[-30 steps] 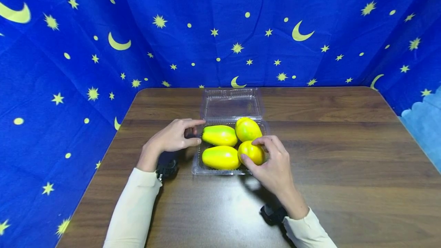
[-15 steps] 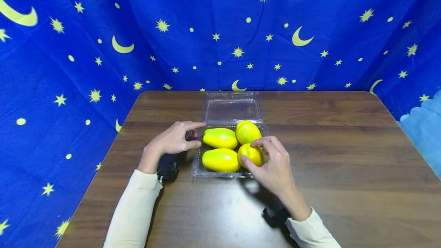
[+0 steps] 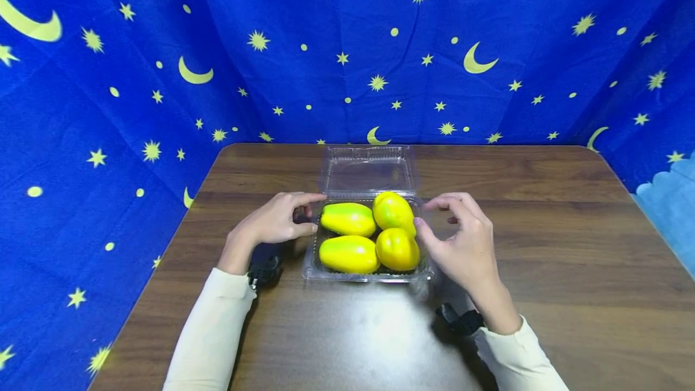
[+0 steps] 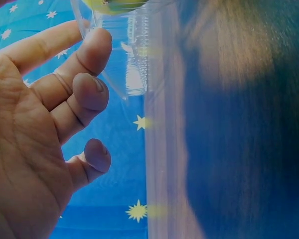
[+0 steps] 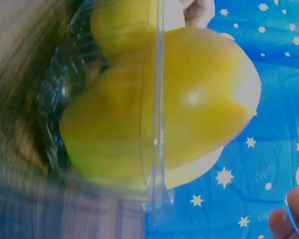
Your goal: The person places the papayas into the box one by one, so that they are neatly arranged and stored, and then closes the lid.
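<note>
A clear plastic clamshell box [image 3: 358,277] sits on the table with its lid [image 3: 369,169] folded back. Inside, two smooth yellow-green, papaya-like fruits lie lengthwise on the left, a rear one [image 3: 347,219] and a front one [image 3: 349,254]. Two more are on the right, a rear one [image 3: 392,210] and a front one [image 3: 398,250], both rising above the rim in the right wrist view. My left hand [image 3: 277,217] has its straight index finger and thumb at the box's left rim. Beside the right rim, my right hand [image 3: 464,240] holds nothing, thumb and fingers spread apart.
The brown wooden table [image 3: 570,246] extends to both sides of the box. A blue cloth [image 3: 347,47] with yellow stars and moons hangs behind and to the left. Pale blue fabric [image 3: 670,198] shows at the right edge.
My right hand has let go of the front right fruit and moved right and back, to the box's right side. My left hand stays at the left rim.
</note>
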{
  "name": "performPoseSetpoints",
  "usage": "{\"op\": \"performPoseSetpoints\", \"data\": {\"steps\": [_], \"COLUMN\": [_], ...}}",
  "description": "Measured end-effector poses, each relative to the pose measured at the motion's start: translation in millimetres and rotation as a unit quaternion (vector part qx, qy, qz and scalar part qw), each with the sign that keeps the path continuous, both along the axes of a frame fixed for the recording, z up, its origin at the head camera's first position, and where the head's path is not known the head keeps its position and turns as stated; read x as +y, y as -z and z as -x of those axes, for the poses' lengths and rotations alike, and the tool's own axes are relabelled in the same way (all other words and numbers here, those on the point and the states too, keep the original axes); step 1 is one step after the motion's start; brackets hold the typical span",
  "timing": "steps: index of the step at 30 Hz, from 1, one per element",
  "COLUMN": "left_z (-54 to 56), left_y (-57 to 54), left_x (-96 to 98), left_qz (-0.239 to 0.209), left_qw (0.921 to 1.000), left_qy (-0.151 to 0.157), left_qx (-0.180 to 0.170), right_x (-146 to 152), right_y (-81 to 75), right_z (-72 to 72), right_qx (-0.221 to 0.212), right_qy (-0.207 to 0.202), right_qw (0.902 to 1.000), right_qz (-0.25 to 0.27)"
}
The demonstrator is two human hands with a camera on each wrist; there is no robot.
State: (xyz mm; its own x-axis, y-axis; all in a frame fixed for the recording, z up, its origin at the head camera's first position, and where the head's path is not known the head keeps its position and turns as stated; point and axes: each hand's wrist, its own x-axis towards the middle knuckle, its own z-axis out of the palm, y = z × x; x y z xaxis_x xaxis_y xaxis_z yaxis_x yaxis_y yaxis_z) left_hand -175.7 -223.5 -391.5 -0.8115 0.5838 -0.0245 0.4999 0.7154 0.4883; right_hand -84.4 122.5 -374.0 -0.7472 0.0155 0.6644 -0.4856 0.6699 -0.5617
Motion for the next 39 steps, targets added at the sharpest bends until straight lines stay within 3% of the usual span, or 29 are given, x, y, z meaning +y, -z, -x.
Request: {"op": "performPoseSetpoints", "data": {"steps": [5,10,14,22,30,39], "left_z": [-0.4,-2.1,-2.4,1.2,0.6,2.0], "left_y": [0.1,-0.9,-1.5,0.6,2.3,3.0], "left_x": [1.1,-0.6,-3.2,-1.2,-1.2,-2.9], "left_qz": [0.000,-0.005,-0.005,-0.013,-0.014,-0.022], "left_qw": [1.0000,1.0000,0.9999,0.9999,0.9998,0.9996], "left_qy": [0.003,-0.005,-0.007,0.001,0.001,0.006], "left_qx": [-0.007,-0.005,-0.006,-0.008,-0.017,-0.017], "right_x": [11.1,24.4,30.3,35.1,40.0,48.7], "right_y": [2.0,5.2,12.7,33.3,50.3,62.1], "right_z": [8.8,28.7,43.1,62.1,83.1,99.0], "right_qx": [-0.027,-0.086,-0.120,-0.160,-0.189,-0.193], "right_qy": [0.003,-0.039,-0.071,-0.091,-0.104,-0.117], "right_qw": [0.9996,0.9955,0.9902,0.9829,0.9765,0.9741], "right_qz": [-0.006,0.009,0.006,0.004,0.005,-0.011]}}
